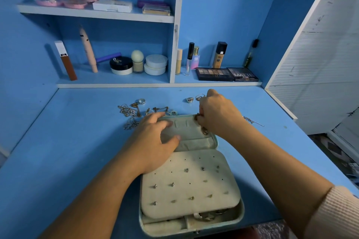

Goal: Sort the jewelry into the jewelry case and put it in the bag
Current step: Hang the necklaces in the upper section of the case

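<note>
Our right hand [217, 114] is pinching a thin gold chain [205, 131] trailing toward us along the right edge of the mint-green fabric jewelry case [240, 219]; our spread left hand [153, 141] is pressing alongside.

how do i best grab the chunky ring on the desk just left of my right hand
Pinch the ring across its band from straight above, thumb and forefinger on opposite sides. It lies low on the desk with bare surface to its left and front, so a top approach looks free. The right hand is nearest but holds a chain.
</note>
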`<action>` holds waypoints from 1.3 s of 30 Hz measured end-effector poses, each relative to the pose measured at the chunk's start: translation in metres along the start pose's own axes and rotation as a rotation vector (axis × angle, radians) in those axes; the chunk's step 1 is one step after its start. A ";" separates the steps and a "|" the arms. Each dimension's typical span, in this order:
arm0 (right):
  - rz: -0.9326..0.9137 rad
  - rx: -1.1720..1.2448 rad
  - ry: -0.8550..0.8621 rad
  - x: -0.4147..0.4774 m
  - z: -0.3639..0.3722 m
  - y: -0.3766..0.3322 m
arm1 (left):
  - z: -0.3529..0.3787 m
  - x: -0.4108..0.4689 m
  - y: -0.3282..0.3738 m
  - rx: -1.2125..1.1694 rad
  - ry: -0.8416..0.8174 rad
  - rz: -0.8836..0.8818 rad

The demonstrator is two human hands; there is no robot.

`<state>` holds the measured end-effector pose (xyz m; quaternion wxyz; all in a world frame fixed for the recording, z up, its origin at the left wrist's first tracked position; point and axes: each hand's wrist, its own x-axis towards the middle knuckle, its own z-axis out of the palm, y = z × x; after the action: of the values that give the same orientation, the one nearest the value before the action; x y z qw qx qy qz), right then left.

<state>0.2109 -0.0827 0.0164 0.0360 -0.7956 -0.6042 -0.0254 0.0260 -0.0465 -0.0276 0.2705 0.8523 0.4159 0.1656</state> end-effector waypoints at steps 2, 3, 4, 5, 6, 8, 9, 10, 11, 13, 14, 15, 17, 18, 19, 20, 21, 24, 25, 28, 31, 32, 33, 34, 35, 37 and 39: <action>-0.012 -0.001 -0.005 0.000 0.001 0.000 | 0.000 0.000 0.000 -0.001 0.000 0.000; -0.024 0.012 -0.014 -0.001 0.000 0.001 | 0.000 -0.001 0.000 0.000 -0.002 -0.001; -0.038 0.028 -0.026 -0.002 -0.002 0.002 | -0.001 -0.001 0.001 0.002 -0.003 -0.002; -0.056 0.042 -0.041 -0.004 -0.004 0.003 | -0.001 -0.001 0.001 0.005 -0.003 -0.003; -0.078 0.048 -0.058 -0.005 -0.006 0.003 | -0.001 -0.001 0.002 0.009 -0.002 -0.002; -0.124 0.044 -0.097 -0.009 -0.009 0.003 | -0.001 0.000 0.002 0.009 0.004 0.001; -0.138 0.043 -0.118 -0.011 -0.010 0.003 | 0.000 0.000 0.002 0.006 0.007 0.002; -0.149 0.044 -0.137 -0.015 -0.011 0.003 | 0.000 0.000 0.002 0.002 0.010 0.002; -0.159 0.046 -0.149 -0.018 -0.011 0.004 | 0.000 0.000 0.001 0.000 0.014 0.003; -0.174 0.055 -0.154 -0.026 -0.011 0.005 | 0.000 0.000 0.001 0.004 0.019 0.010; -0.178 0.063 -0.150 -0.031 -0.011 0.006 | 0.000 0.000 0.001 0.006 0.020 0.015; -0.182 0.072 -0.145 -0.034 -0.010 0.008 | 0.000 0.000 0.001 0.006 0.021 0.018; -0.186 0.101 -0.136 -0.040 -0.008 0.011 | 0.000 0.000 0.001 0.000 0.021 0.019; -0.183 0.124 -0.138 -0.043 -0.008 0.013 | 0.001 0.000 0.001 -0.005 0.022 0.017; -0.179 0.147 -0.144 -0.046 -0.008 0.014 | 0.001 0.000 0.000 -0.010 0.024 0.015; -0.175 0.166 -0.151 -0.049 -0.008 0.016 | 0.001 0.000 0.000 -0.012 0.030 0.017; -0.172 0.180 -0.153 -0.052 -0.008 0.017 | 0.002 0.000 0.000 -0.010 0.038 0.019; -0.160 0.221 -0.131 -0.060 -0.006 0.020 | 0.002 0.000 0.000 -0.002 0.042 0.014; -0.157 0.232 -0.128 -0.062 -0.005 0.020 | 0.002 0.000 0.000 -0.001 0.043 0.012; -0.177 0.248 -0.146 -0.067 -0.005 0.021 | 0.003 0.000 0.000 -0.008 0.053 0.011; -0.185 0.308 -0.141 -0.070 -0.009 0.025 | 0.003 0.000 0.001 -0.004 0.064 0.018; -0.164 0.335 -0.118 -0.070 -0.011 0.026 | 0.003 0.000 0.001 -0.002 0.065 0.022; -0.136 0.357 -0.089 -0.069 -0.011 0.027 | 0.003 0.000 0.001 -0.002 0.062 0.023; -0.112 0.361 -0.058 -0.067 -0.011 0.028 | 0.003 0.000 0.001 -0.002 0.057 0.023; -0.090 0.337 -0.039 -0.065 -0.010 0.028 | 0.003 0.000 0.001 -0.003 0.054 0.020; -0.049 0.231 -0.048 -0.060 -0.008 0.029 | 0.002 0.000 0.001 -0.006 0.053 0.015; -0.043 0.162 -0.094 -0.056 -0.008 0.029 | 0.002 0.000 0.001 -0.008 0.052 0.012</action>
<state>0.2237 -0.1451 0.0186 0.0710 -0.7774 -0.6221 0.0601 0.0277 -0.0482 -0.0285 0.2620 0.8492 0.4168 0.1911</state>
